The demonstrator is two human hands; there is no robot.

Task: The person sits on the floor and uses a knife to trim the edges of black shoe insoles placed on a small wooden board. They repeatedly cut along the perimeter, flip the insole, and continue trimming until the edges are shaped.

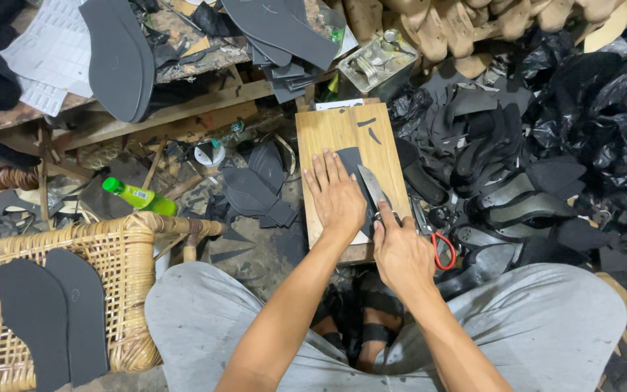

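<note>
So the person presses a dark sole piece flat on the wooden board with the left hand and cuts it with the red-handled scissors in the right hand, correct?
Not quite. The head view shows the right hand holding a knife, not the red-handled scissors, which lie unused beside the wooden board. The rest holds: the left hand presses the dark sole piece flat on the board.

light: dim, even, overhead | shadows: soft | focus: sharp | edges: wide-angle bend

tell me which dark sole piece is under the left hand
The dark piece on the wooden board, pinned by the left hand; other pieces lie off it.
</note>
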